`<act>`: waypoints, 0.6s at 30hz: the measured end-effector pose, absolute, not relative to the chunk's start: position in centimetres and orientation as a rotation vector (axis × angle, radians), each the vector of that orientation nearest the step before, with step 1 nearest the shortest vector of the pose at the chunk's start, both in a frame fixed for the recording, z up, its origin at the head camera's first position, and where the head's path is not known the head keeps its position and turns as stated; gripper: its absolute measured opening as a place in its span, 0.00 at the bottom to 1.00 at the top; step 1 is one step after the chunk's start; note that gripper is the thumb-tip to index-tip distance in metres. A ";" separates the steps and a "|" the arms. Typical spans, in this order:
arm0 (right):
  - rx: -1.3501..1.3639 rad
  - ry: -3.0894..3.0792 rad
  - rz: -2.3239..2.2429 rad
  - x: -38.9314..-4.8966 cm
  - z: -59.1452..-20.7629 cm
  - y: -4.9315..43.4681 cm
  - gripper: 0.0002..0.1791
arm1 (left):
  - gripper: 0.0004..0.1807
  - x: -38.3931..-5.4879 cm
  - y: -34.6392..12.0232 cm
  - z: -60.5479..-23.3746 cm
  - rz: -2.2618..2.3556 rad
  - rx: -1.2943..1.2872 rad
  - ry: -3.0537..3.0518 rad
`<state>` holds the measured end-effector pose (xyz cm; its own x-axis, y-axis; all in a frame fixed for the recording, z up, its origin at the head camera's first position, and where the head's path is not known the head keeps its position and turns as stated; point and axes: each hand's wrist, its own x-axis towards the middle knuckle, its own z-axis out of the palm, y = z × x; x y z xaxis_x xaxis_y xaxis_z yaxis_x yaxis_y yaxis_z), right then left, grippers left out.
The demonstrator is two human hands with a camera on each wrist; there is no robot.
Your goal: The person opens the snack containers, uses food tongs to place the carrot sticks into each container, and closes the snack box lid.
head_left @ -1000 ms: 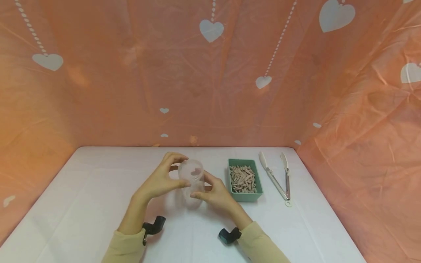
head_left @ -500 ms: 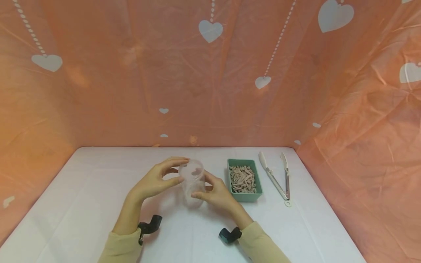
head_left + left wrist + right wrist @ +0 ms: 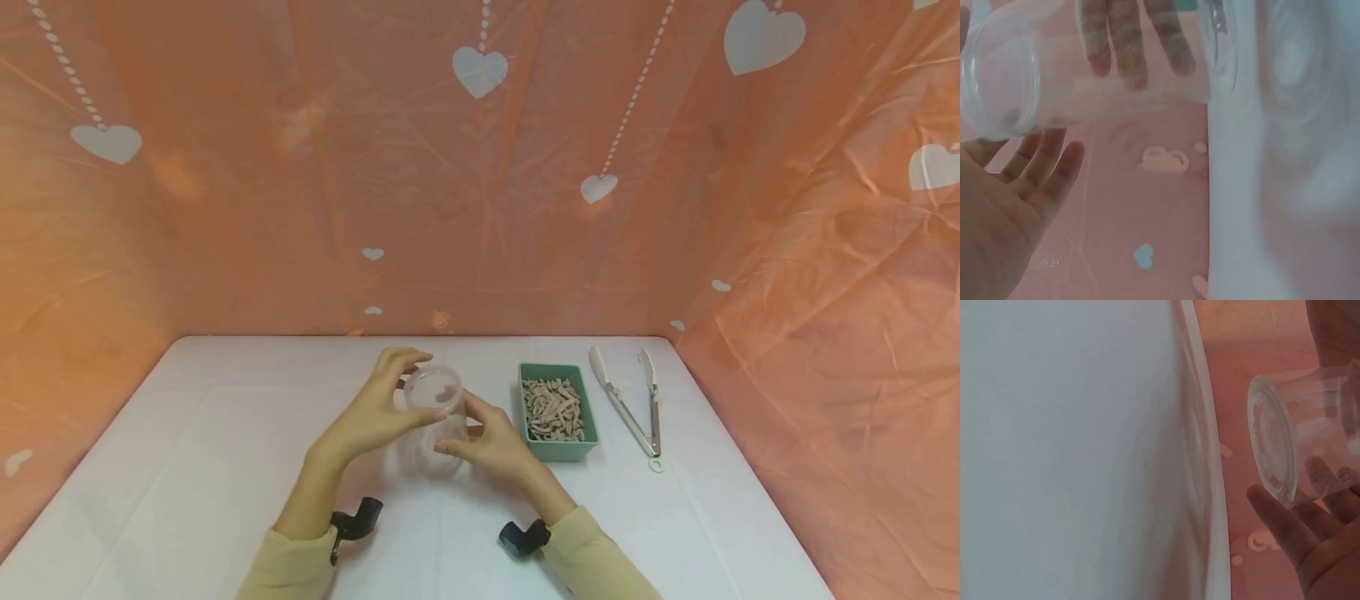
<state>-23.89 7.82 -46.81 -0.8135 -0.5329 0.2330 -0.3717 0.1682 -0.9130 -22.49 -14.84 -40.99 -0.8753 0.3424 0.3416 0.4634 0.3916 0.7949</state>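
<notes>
A clear plastic jar (image 3: 426, 450) stands upright between the two hands in the head view, its round top rim facing the camera. My left hand (image 3: 372, 414) is at that rim, thumb across the near side and fingers curved round the far side. Lower down, my right hand (image 3: 487, 442) grips the jar's body from the right. The left wrist view shows the right hand's fingers (image 3: 1175, 50) through the see-through wall, and the left palm (image 3: 991, 219) beside the ridged top. In the right wrist view the jar's base (image 3: 1272, 437) faces the camera, next to the right hand (image 3: 1329, 550).
A green rectangular tub (image 3: 562, 450) of greyish-brown strip-like pieces (image 3: 555, 408) stands right of the right hand. Farther right lie spread metal tongs (image 3: 656, 417) with pale tips. A white cloth covers the table (image 3: 225, 433); orange heart-printed curtains (image 3: 480, 208) enclose the back and sides.
My left hand drew back slightly left from the rim, then came back to the right, its thumb now farther across the rim. The right hand keeps its grip on the jar.
</notes>
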 end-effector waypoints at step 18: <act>-0.873 2.341 -1.697 -24.1 -46.8 8.1 0.38 | 0.28 -22.4 -16.7 -40.4 -1.457 -0.976 -2.446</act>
